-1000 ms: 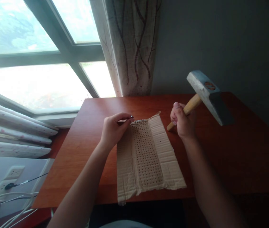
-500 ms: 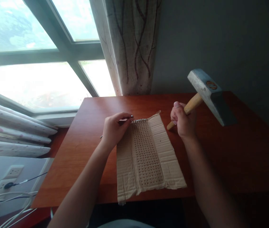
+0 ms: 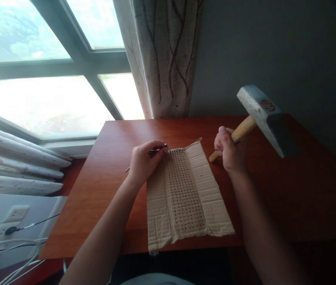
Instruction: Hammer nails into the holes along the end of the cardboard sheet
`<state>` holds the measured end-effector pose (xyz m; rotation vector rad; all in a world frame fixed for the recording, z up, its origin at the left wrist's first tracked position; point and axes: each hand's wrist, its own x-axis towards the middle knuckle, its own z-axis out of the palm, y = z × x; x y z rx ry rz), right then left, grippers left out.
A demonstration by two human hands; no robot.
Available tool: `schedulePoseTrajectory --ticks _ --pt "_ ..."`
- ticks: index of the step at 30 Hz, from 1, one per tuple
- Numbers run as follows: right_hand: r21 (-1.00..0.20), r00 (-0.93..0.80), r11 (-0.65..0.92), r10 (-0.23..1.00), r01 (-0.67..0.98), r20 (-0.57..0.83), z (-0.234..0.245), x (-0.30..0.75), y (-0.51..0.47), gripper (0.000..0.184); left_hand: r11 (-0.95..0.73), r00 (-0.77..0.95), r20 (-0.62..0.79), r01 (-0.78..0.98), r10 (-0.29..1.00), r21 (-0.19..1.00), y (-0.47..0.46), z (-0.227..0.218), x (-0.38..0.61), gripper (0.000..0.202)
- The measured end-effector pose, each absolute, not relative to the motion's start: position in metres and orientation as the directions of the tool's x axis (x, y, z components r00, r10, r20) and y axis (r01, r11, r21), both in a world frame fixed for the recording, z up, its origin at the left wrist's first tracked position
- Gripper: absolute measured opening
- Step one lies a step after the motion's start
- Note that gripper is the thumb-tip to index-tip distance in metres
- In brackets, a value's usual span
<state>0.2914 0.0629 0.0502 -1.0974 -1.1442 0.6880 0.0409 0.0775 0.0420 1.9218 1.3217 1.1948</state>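
My left hand (image 3: 142, 160) is closed in a pinch at the top left of a flat cardboard piece (image 3: 211, 198). Between thumb and forefinger shows the small bright head of a nail (image 3: 165, 145); its shank is mostly hidden. A thin metal rod (image 3: 127, 169) juts out behind the same hand, and I cannot tell if it is held. The cardboard has a grid of small holes down its middle, with a row of small shiny metal pieces (image 3: 176, 150) along its top. My right hand (image 3: 231, 152) grips the wooden handle of a hammer (image 3: 258, 103), its steel head raised to the right.
The cardboard lies on a reddish-brown wooden table (image 3: 97, 206). Behind it hang a patterned curtain (image 3: 168, 59) and a window (image 3: 37, 103). At lower left are a wall socket (image 3: 16, 213) with a plug and several loose cables (image 3: 22, 261).
The hammer head has shifted very slightly to the right in view. My left hand keeps its pinch at the cardboard's top edge, and the cardboard stays in place.
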Motion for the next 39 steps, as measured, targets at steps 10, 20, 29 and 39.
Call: schedulePoseTrajectory --ticks 10,20,29,39 --pt "-0.937 0.263 0.327 0.899 0.126 0.349 0.052 0.290 0.061 0.059 -0.388 0.144 0.363 0.442 0.921 0.809 0.077 0.037 0.041 0.008" --pt "-0.901 0.033 0.226 0.966 0.371 0.256 0.076 0.297 0.047 0.038 -0.379 0.172 0.338 0.425 0.925 0.822 0.078 0.032 0.040 0.008" --pt "-0.465 -0.294 0.375 0.925 0.802 0.239 0.128 0.286 0.042 0.037 -0.399 0.200 0.345 0.457 0.917 0.795 0.080 0.031 0.039 0.009" --pt "-0.335 -0.317 0.350 0.937 0.875 0.150 0.138 0.279 0.041 0.037 -0.415 0.208 0.359 0.482 0.910 0.772 0.081 0.027 0.039 0.008"
